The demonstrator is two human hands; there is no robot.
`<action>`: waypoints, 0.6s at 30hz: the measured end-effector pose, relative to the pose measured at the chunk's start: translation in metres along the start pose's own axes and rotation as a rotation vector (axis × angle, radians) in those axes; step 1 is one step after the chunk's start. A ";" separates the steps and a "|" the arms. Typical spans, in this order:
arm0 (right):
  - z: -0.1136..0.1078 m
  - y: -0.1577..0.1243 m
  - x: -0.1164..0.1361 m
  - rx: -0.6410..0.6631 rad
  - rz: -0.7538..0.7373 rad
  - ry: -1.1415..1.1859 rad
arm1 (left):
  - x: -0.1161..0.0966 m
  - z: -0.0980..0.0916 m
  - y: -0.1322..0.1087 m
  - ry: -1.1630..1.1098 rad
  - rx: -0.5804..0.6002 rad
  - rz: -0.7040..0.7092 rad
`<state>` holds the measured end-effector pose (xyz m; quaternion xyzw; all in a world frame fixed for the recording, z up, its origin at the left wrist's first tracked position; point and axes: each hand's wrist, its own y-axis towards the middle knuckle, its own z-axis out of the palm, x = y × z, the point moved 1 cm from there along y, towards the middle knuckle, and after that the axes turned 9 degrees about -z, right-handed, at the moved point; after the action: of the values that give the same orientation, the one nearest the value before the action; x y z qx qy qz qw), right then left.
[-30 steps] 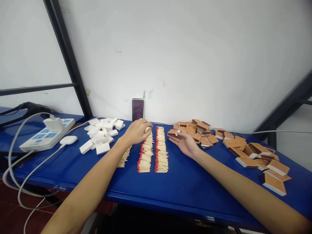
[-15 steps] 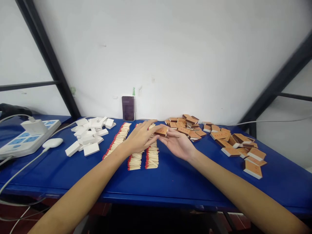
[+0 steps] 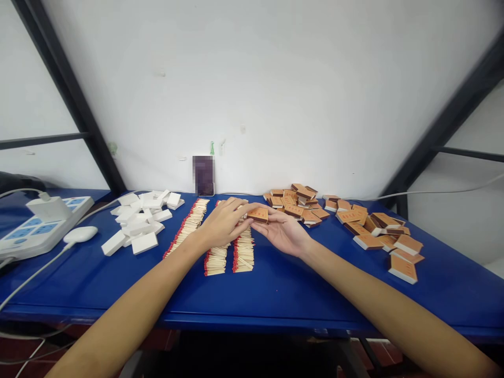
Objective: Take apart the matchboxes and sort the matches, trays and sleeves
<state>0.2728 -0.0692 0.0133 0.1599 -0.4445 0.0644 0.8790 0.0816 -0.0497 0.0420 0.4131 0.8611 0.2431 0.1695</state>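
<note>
My left hand point(image 3: 225, 223) and my right hand point(image 3: 282, 232) meet above the far end of three rows of red-tipped matches point(image 3: 216, 242) laid out on the blue table point(image 3: 283, 294). Between their fingertips sits one orange matchbox point(image 3: 259, 214); both hands pinch it. My right palm faces up under the box. My left hand's fingers curl over the middle row of matches.
A heap of white inner trays point(image 3: 138, 220) lies to the left. Orange matchboxes point(image 3: 299, 202) are scattered to the right, more of these boxes point(image 3: 388, 239) further out. A dark phone point(image 3: 203, 176) leans on the wall. A power strip point(image 3: 37, 227) with cables sits far left.
My right hand took an orange matchbox from the pile and brought it left; my left hand left the matches and met it. The view shifted slightly right.
</note>
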 end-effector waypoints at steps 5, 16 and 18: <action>-0.004 -0.001 0.004 -0.032 0.062 0.040 | -0.001 -0.002 0.000 -0.012 -0.044 0.015; -0.004 0.001 0.002 0.039 -0.083 -0.302 | 0.005 -0.003 0.002 -0.110 -0.101 -0.102; -0.004 0.001 0.002 0.046 -0.075 -0.277 | 0.007 -0.004 0.002 -0.110 -0.073 -0.118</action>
<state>0.2766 -0.0670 0.0133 0.2036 -0.5539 0.0189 0.8071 0.0768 -0.0447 0.0456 0.3680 0.8640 0.2409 0.2453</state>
